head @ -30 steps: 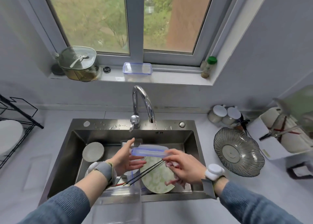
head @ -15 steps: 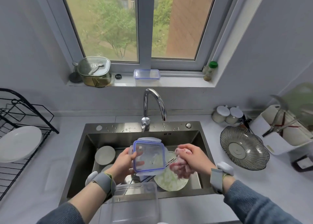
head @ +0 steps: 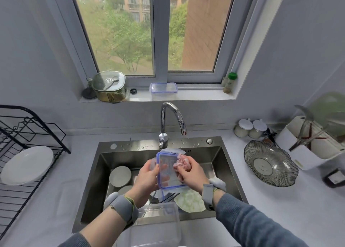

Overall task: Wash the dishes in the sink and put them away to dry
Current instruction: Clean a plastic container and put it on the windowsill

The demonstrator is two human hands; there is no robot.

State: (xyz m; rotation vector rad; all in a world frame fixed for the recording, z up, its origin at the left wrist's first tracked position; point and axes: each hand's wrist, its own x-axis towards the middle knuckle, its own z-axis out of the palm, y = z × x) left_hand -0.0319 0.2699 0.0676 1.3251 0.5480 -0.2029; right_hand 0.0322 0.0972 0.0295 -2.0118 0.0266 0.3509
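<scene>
A home kitchen is shown. A stainless steel sink (head: 220, 164) with a curved chrome tap (head: 172, 118) is set into a pale grey table (head: 280, 205) under a window. A black wire dish rack (head: 22, 144) is seen at the left, and a white utensil holder (head: 313, 146) and two white-lidded jars (head: 250, 128) at the right. Apartment blocks are visible outside.

We note a clear container lid (head: 168, 169) with a blue rim held upright over the steel sink (head: 104, 174), a pink cloth (head: 182, 163) pressed to its right face. In the basin's left part lie two grey round dishes (head: 120, 176), one partly hidden, and near right a pale green plate (head: 190, 202) with dark chopsticks (head: 169, 197) beside it. A clear tub (head: 158, 222) stands at the near rim; on the far-left black rack (head: 33, 127) leans a white plate (head: 27, 165).
</scene>
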